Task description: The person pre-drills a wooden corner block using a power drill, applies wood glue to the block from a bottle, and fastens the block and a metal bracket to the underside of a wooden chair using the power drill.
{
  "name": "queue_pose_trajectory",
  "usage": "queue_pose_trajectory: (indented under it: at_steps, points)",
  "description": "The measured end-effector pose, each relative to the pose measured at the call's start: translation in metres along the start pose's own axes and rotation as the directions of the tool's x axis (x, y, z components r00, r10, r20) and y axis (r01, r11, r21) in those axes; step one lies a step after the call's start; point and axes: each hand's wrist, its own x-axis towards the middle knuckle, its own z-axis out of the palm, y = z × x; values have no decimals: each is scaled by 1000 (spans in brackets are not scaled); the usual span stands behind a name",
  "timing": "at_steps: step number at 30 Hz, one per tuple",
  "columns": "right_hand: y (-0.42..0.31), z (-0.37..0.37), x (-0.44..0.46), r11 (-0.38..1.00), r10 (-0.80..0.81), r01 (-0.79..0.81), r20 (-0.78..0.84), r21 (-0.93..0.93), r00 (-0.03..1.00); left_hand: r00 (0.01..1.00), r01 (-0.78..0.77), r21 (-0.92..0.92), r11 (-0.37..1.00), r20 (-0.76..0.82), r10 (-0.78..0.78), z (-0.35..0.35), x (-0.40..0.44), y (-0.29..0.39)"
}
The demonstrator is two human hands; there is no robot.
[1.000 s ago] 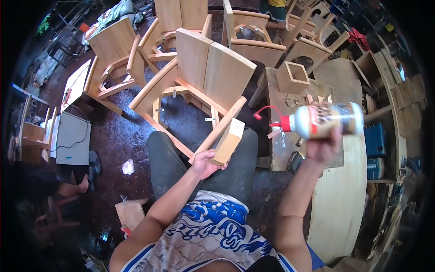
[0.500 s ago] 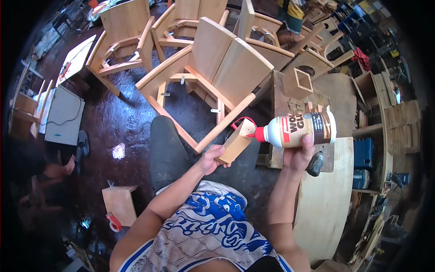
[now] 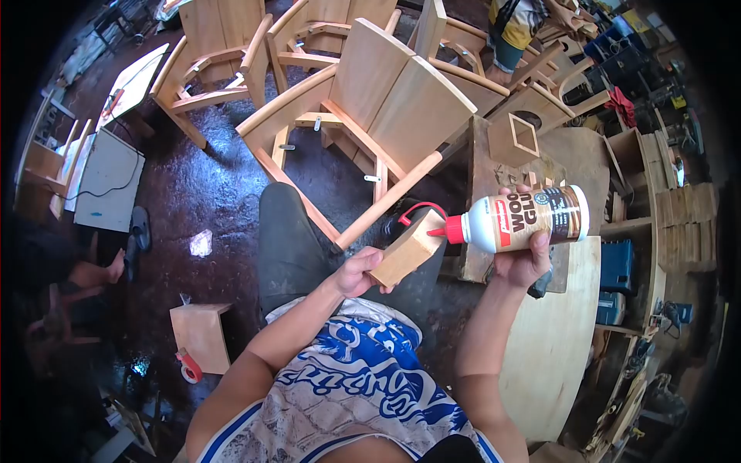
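Observation:
My left hand [image 3: 357, 273] is closed around the near end of a short wooden block [image 3: 405, 258], held tilted above my lap. In my right hand [image 3: 525, 261] lies a white bottle of wood glue [image 3: 532, 219], turned on its side, with my fingers wrapped round its body. Its red nozzle [image 3: 445, 230] points left and meets the block's far upper end; whether it touches or just hovers I cannot tell. From the nozzle a red cap strap curls over the block. Just beyond the block stands an unfinished wooden chair frame [image 3: 386, 193] with metal brackets.
Several more chair frames [image 3: 216, 69] stand farther back. To the right is a worktable [image 3: 575, 158] bearing a hollow wooden box [image 3: 512, 139], beside a pale board [image 3: 552, 347]. A small wooden box [image 3: 202, 333] and red tape roll [image 3: 188, 366] sit at lower left. Other people's legs show left and at the back.
The block has turned slightly in my left hand's grip, showing more of its side. The glue bottle has shifted a little to the right, and my view has moved slightly.

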Motion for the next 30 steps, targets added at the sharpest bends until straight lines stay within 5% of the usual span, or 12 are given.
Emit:
queue_pose_trajectory:
  at_steps: [19,30]
  points:
    - [-25,8,9,994,35,-25,103,-104,994,998,43,-49,998,-38,-45,23,2,6]
    - [-15,-7,19,999,-14,7,201,40,979,992,118,-133,984,-29,-123,21,-1,-5]
